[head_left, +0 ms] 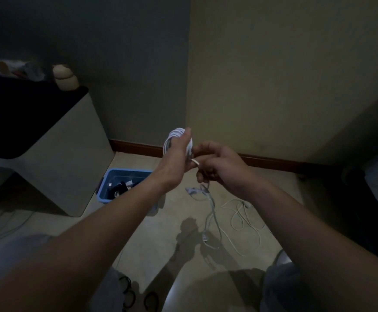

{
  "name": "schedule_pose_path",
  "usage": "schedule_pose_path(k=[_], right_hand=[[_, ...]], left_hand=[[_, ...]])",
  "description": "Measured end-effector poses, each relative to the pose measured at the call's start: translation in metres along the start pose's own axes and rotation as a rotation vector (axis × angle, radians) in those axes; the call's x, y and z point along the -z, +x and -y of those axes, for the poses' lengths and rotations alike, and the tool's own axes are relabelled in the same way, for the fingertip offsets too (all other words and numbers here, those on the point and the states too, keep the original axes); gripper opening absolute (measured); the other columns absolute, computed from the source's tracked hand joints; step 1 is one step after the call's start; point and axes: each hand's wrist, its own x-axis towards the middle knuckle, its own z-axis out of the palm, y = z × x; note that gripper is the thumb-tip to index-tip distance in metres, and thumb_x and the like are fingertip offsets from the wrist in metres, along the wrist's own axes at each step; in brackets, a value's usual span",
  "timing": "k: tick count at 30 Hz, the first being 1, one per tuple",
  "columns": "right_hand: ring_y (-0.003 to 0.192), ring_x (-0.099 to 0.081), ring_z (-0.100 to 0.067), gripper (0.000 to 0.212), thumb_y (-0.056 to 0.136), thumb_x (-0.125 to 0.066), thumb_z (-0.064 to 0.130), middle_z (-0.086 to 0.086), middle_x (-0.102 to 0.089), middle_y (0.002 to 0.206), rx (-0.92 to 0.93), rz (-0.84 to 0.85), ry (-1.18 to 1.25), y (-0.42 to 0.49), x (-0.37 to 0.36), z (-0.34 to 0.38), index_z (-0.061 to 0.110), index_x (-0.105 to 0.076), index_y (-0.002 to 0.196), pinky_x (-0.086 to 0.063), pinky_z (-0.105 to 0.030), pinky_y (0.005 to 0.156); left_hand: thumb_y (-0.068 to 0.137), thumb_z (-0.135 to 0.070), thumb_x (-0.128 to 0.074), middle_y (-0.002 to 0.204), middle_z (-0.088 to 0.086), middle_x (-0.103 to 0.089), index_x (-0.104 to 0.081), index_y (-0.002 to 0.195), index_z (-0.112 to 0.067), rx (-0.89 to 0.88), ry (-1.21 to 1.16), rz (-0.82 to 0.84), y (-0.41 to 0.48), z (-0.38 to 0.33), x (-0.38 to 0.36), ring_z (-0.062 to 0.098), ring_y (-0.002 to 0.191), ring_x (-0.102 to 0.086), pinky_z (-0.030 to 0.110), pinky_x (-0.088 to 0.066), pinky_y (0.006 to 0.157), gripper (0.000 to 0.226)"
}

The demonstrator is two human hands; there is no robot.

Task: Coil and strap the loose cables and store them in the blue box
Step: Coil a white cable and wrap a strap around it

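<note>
Coil of thin white cable [175, 135] clamped in left hand [176, 159], centre frame; right hand [218, 164] just beside, fingers [202, 152] pinching its tail [212, 210], which hangs downward; blue plastic box [127, 171] lower left.

Blue box [113, 176] partly behind left forearm [125, 203]

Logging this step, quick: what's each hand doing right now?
Left hand: holding the white cable coil wound around it.
Right hand: fingers curled, pinching the loose cable end.
</note>
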Motion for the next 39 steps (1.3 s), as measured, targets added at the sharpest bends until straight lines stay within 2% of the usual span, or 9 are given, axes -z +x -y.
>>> schedule_pose_path(k=[3, 6, 9, 14, 17, 24, 28, 34, 39], right_hand=[[0.054, -0.062, -0.020, 0.022, 0.087, -0.050, -0.008, -0.005, -0.070, 0.071, -0.009, -0.031, -0.043, 0.001, 0.002, -0.001, 0.009, -0.053, 0.100, -0.049, -0.035, 0.064], [0.051, -0.053, -0.023, 0.021, 0.085, -0.047, -0.006, -0.024, -0.071, 0.079, -0.049, -0.033, -0.026, -0.001, 0.004, 0.005, 0.014, -0.051, 0.091, -0.044, -0.028, 0.053], [0.046, -0.044, -0.020, 0.017, 0.080, -0.045, 0.000, -0.021, -0.068, 0.069, -0.046, -0.046, -0.030, -0.002, 0.013, 0.009, 0.017, -0.048, 0.082, -0.033, -0.025, 0.046], [0.053, -0.044, -0.017, 0.010, 0.070, -0.051, 0.011, -0.006, -0.056, 0.056, 0.005, -0.068, -0.145, 0.000, 0.028, 0.014, 0.018, -0.052, 0.076, -0.029, -0.024, 0.047], [0.052, -0.043, -0.013, 0.012, 0.071, -0.055, 0.008, -0.004, -0.058, 0.057, 0.042, -0.029, -0.163, 0.000, 0.031, 0.012, 0.017, -0.055, 0.080, -0.030, -0.022, 0.046], [0.052, -0.041, -0.013, 0.015, 0.077, -0.069, 0.004, 0.009, -0.050, 0.052, 0.083, -0.056, -0.406, -0.001, 0.049, 0.007, 0.016, -0.060, 0.079, -0.035, -0.025, 0.052], [0.058, -0.050, -0.012, 0.024, 0.084, -0.069, -0.005, 0.009, -0.055, 0.057, 0.076, -0.066, -0.524, 0.000, 0.063, 0.002, 0.016, -0.061, 0.077, -0.038, -0.028, 0.058], [0.069, -0.066, -0.007, 0.017, 0.091, -0.069, 0.003, 0.004, -0.070, 0.070, 0.052, -0.019, -0.547, 0.002, 0.069, -0.009, 0.019, -0.069, 0.084, -0.053, -0.024, 0.069], [0.071, -0.066, -0.010, 0.017, 0.096, -0.064, 0.021, 0.002, -0.073, 0.073, -0.006, -0.058, -0.804, 0.000, 0.079, -0.019, 0.019, -0.072, 0.081, -0.048, -0.031, 0.070]], left_hand=[[0.101, -0.057, -0.037, 0.121, 0.019, -0.066, -0.056, 0.132, -0.007, -0.031, 0.215, 0.014, 0.000, 0.004, 0.001, 0.012, 0.089, -0.071, 0.028, -0.057, 0.081, 0.062], [0.085, -0.077, -0.030, 0.089, 0.009, -0.072, -0.072, 0.096, -0.020, -0.065, 0.409, 0.070, -0.001, 0.001, 0.009, 0.013, 0.084, -0.065, 0.042, -0.049, 0.085, 0.071], [0.071, -0.090, -0.027, 0.064, -0.006, -0.059, -0.066, 0.069, -0.024, -0.041, 0.522, 0.126, -0.002, -0.002, 0.016, 0.008, 0.059, -0.054, 0.036, -0.041, 0.071, 0.077], [0.070, -0.094, -0.028, 0.083, 0.006, -0.069, -0.070, 0.083, -0.029, -0.043, 0.712, 0.200, -0.001, -0.002, 0.019, 0.028, 0.076, -0.061, 0.051, -0.048, 0.083, 0.079], [0.070, -0.084, -0.041, 0.098, 0.002, -0.073, -0.071, 0.085, -0.040, 0.000, 0.633, 0.249, -0.005, -0.004, 0.013, 0.026, 0.092, -0.070, 0.045, -0.049, 0.087, 0.055], [0.080, -0.069, -0.057, 0.048, 0.001, -0.036, -0.049, 0.057, -0.018, -0.068, 0.675, 0.358, -0.002, -0.007, 0.018, 0.016, 0.041, -0.027, 0.024, -0.022, 0.044, 0.056], [0.095, -0.045, -0.058, 0.047, -0.002, -0.026, -0.044, 0.061, -0.018, -0.014, 0.471, 0.370, -0.001, -0.008, 0.022, 0.013, 0.041, -0.018, 0.018, -0.018, 0.042, 0.046], [0.091, -0.045, -0.047, 0.039, -0.009, -0.025, -0.049, 0.055, -0.022, 0.241, -0.013, 0.565, -0.003, -0.017, 0.028, 0.006, 0.034, -0.014, 0.020, -0.008, 0.038, 0.042], [0.094, -0.046, -0.044, 0.042, -0.008, -0.017, -0.051, 0.058, -0.021, 0.250, -0.222, 0.615, -0.001, -0.030, 0.041, 0.009, 0.036, -0.012, 0.021, -0.012, 0.040, 0.045]])
